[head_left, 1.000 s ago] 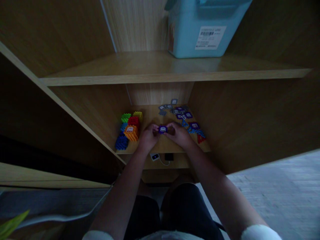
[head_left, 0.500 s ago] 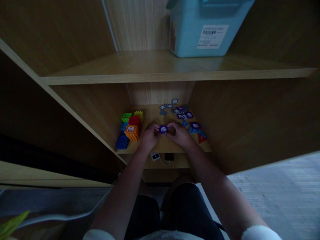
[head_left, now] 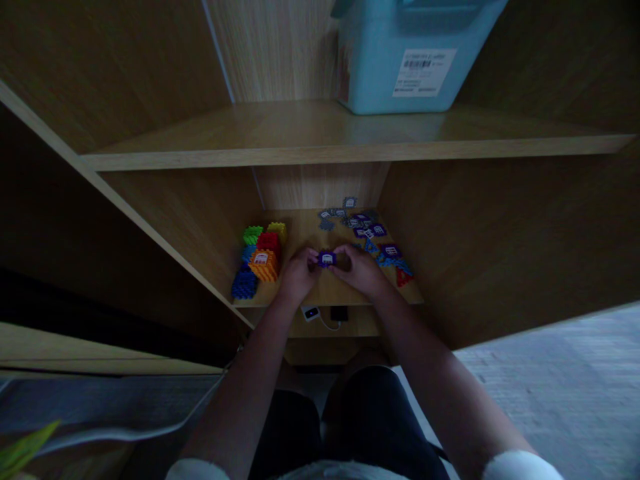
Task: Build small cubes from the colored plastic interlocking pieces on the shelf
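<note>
Between my two hands is a purple square building tile [head_left: 327, 259] with toothed edges and a white window pattern. My left hand [head_left: 301, 270] pinches its left edge with thumb and finger. From the other side, my right hand [head_left: 361, 268] grips the right edge the same way. Left of my hands stand stacks of toothed tiles: an orange stack [head_left: 264, 265], a red one [head_left: 269, 242], a dark blue one [head_left: 245, 285], a green one [head_left: 253, 235] and a yellow one [head_left: 277, 231]. Loose purple tiles [head_left: 391, 251] and blue triangular pieces [head_left: 371, 245] lie to the right.
Grey tiles [head_left: 340, 213] are scattered at the back, and a red triangle [head_left: 403, 278] lies front right. An upper shelf board [head_left: 300, 157] crosses above my hands, with a light blue bin [head_left: 375, 80] on it. Below, a white device [head_left: 311, 313] with a cable sits on a lower ledge.
</note>
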The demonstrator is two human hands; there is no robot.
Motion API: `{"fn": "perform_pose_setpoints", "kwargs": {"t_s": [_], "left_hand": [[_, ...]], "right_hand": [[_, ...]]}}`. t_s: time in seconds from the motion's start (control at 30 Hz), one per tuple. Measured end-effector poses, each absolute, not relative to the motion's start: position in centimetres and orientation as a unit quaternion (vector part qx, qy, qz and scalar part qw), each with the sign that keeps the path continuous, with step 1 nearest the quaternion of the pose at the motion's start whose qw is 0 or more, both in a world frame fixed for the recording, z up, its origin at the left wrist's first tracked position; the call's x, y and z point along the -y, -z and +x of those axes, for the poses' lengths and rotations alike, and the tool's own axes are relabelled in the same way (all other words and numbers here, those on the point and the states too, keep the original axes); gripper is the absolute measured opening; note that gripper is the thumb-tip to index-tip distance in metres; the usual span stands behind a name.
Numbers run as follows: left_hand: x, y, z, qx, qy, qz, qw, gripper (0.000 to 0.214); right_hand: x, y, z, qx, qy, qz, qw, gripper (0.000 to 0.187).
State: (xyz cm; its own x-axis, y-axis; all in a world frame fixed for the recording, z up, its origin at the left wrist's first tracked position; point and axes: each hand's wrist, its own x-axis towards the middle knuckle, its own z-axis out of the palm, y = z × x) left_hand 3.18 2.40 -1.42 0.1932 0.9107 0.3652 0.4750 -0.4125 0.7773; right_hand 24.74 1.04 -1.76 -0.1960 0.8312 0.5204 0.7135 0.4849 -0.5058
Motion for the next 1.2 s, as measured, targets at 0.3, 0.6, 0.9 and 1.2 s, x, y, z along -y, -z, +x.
{"fn": "perform_pose_setpoints", "kwargs": {"t_s": [0.3, 0.6, 0.9, 1.2], "left_hand": [[-2.4, 1.3, 3.1, -0.481, -0.430, 0.723, 0.246, 0.032], [-2.5, 1.5, 3.1, -0.480, -0.442, 0.716, 0.248, 0.029], [-2.2, 1.1, 3.0, -0.494, -0.419, 0.723, 0.240, 0.028], [-2.1, 0.9, 3.1, -0.491, -0.425, 0.724, 0.234, 0.028]], "right_hand": [[-0.2, 1.3, 24.8, 0.590, 0.154, -0.646, 0.460, 0.029], [-0.7, 2.0, 24.9, 0.596, 0.102, -0.700, 0.380, 0.029], [-0.3, 1.1, 24.8, 0.540, 0.096, -0.803, 0.235, 0.038], [-0.4, 0.8, 25.0, 0.533, 0.112, -0.802, 0.246, 0.036]]}}
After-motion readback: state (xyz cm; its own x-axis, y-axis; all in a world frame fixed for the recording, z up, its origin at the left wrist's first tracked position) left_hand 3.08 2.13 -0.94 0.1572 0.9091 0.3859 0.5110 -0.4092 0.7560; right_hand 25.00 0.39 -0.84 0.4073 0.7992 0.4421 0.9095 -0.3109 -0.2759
